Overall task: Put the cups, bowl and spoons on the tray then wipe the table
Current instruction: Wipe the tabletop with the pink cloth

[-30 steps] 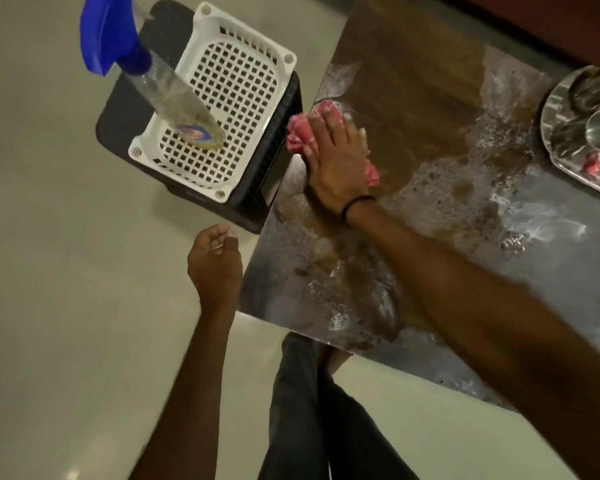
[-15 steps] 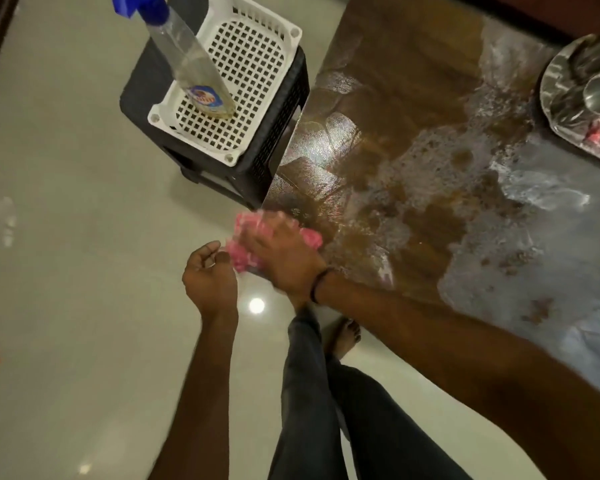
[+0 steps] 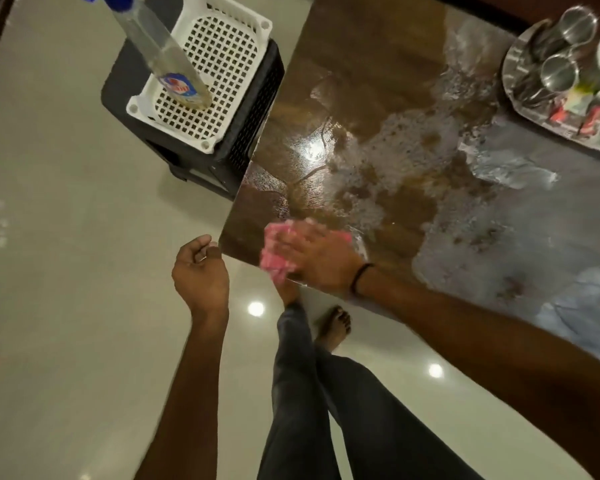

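Pink cloth (image 3: 274, 252), brown foam-streaked table (image 3: 378, 64), white lattice basket (image 3: 219, 64), silver tray (image 3: 520, 64)

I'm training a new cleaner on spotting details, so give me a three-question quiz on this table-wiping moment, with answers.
1. True or false: the left hand presses the pink cloth on the table.
2. Where does the spray bottle stand? A) on the tray B) in the white basket C) on the floor
3. Fill in: the steel cups sit on the ____ at the table's far right.

Key:
1. False: the right hand presses it at the near corner; the left hangs empty off the edge.
2. B, the white basket.
3. Tray.
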